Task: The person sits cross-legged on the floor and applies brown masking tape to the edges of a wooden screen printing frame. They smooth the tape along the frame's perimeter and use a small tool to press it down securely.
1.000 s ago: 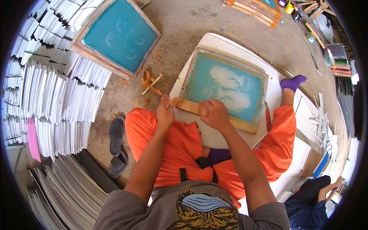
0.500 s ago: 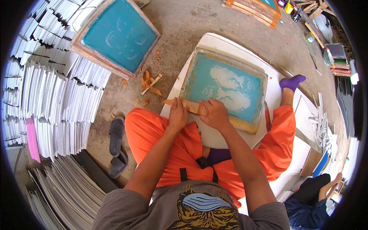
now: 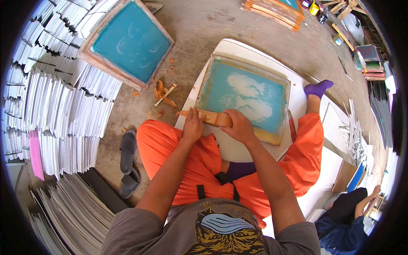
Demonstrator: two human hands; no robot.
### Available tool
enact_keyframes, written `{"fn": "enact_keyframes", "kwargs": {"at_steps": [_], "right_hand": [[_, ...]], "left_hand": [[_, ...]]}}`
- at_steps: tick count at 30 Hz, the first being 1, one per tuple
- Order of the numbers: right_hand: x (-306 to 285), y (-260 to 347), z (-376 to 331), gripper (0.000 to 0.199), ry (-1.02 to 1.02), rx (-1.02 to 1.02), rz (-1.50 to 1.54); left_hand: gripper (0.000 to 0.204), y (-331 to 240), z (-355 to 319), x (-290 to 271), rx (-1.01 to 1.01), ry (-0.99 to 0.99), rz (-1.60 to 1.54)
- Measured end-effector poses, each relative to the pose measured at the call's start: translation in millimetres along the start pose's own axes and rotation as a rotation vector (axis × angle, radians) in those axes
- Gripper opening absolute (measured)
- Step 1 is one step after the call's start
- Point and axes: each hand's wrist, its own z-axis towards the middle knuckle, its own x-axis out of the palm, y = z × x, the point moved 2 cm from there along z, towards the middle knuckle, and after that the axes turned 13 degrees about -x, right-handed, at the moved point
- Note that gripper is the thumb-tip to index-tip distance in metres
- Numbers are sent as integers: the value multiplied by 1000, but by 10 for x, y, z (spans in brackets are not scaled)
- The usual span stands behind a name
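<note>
A wooden-framed printing screen (image 3: 244,95) with teal mesh and pale cloud-like shapes lies on a white board (image 3: 238,146) in front of my crossed legs in orange trousers. A wooden squeegee (image 3: 210,117) rests across the screen's near edge. My left hand (image 3: 192,126) grips its left end and my right hand (image 3: 239,126) grips its right part. Both hands press it against the frame's near side.
A second teal screen (image 3: 127,42) lies on the concrete floor at the upper left. Wood scraps (image 3: 163,93) lie beside it. Stacks of white sheets (image 3: 55,114) fill the left side. Grey sandals (image 3: 127,161) sit by my left knee. Another person (image 3: 348,212) sits at the lower right.
The squeegee has shifted right along the screen's near edge. My left hand moved right with it, closer to my right hand.
</note>
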Motion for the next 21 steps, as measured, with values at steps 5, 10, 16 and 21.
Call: {"fn": "enact_keyframes", "kwargs": {"at_steps": [5, 10, 16, 21], "right_hand": [[-16, -47, -49, 62, 23, 21, 13], [-99, -56, -39, 63, 71, -8, -49], [-261, -102, -179, 65, 190, 2, -137], [-392, -68, -236, 69, 288, -34, -203]], "left_hand": [[59, 15, -19, 41, 48, -24, 137], [64, 45, -25, 105, 57, -48, 257], [64, 66, -34, 114, 52, -47, 308], [61, 50, -28, 89, 67, -41, 293]]}}
